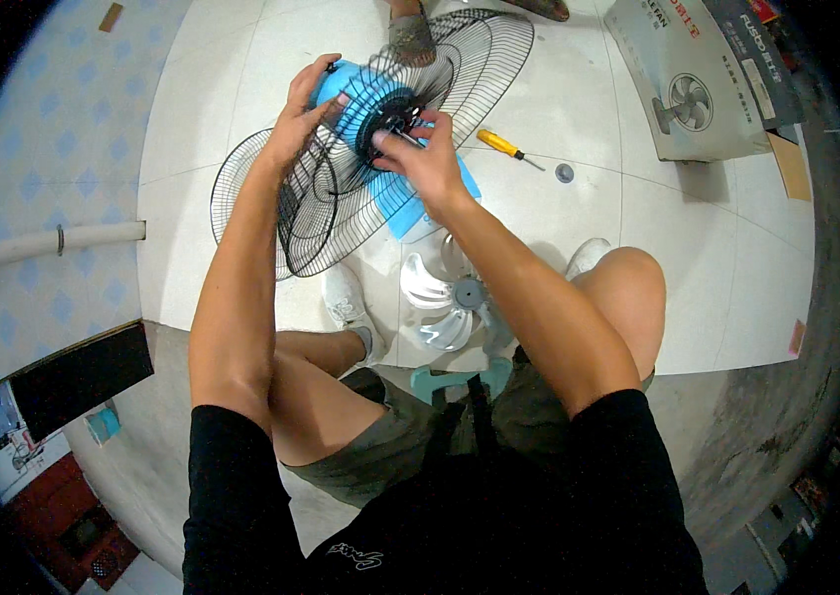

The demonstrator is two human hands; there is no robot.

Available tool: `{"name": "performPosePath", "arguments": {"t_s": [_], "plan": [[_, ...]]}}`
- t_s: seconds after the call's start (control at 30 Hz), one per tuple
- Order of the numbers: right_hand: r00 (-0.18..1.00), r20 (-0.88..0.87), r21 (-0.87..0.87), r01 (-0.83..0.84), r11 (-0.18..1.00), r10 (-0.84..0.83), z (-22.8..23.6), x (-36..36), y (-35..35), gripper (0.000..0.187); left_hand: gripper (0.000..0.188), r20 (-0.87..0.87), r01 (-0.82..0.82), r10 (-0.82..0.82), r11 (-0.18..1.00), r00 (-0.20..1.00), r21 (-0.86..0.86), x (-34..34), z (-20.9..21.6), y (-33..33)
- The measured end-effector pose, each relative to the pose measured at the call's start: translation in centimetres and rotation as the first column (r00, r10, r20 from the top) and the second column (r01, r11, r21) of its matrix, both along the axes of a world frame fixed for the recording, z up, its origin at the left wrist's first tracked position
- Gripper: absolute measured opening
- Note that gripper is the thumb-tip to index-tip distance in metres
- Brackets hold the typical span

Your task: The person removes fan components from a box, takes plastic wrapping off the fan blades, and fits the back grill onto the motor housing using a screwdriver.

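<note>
A blue electric fan stands on the floor in front of me, its black wire guard [484, 55] spreading wide on both sides of the motor housing [346, 84]. My left hand [303, 117] grips the housing from the left, thumb across its front. At the black hub in the middle, the fingers of my right hand [430, 164] are bent together; what they pinch, if anything, is hidden. The fan's blue base [405, 210] shows beneath. A silver fan blade [428, 286] lies nearer to me, between my feet, partly covered by my right forearm.
A yellow-handled screwdriver [497, 144] lies right of the fan, beside a small grey round piece [565, 174]. A printed fan carton [678, 89] stands at the far right. Below me is a pale green stool [430, 382]. Another person's foot [410, 40] is at the far side.
</note>
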State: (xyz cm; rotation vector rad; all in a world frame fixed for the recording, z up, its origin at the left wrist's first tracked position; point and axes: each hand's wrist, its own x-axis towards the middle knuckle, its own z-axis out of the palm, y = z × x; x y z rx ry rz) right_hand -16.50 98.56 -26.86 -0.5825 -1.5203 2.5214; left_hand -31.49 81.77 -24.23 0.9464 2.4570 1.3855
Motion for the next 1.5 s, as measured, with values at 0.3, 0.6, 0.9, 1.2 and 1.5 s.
{"name": "performPosePath", "arguments": {"t_s": [0.3, 0.6, 0.9, 1.2, 1.5], "plan": [[0.998, 0.006, 0.506, -0.059, 0.860, 0.065, -1.0, -0.9, 0.9, 0.087, 0.072, 0.179, -0.042, 0.022, 0.993, 0.984, 0.107, 0.6, -0.2, -0.1], [0.986, 0.078, 0.091, -0.153, 0.984, 0.146, 1.4, -0.8, 1.9, 0.081, 0.064, 0.167, -0.084, 0.079, 0.996, 0.983, 0.028, 1.5, 1.1, 0.3], [0.941, 0.160, -0.324, -0.236, 0.916, 0.298, 0.5, -1.1, 2.3, 0.092, 0.067, 0.120, -0.030, 0.026, 0.999, 0.992, 0.032, 0.7, 0.3, 0.1], [0.943, 0.155, -0.417, -0.209, 0.885, 0.296, 0.5, -0.8, 2.3, 0.086, 0.063, -0.011, -0.029, 0.029, 1.000, 1.000, 0.000, 1.7, 0.9, 0.6], [0.935, 0.176, -0.514, -0.180, 0.839, 0.308, 1.4, -1.2, 2.1, 0.090, 0.061, -0.040, 0.017, -0.014, 0.998, 0.999, 0.065, 0.0, -1.0, 0.0]]}}
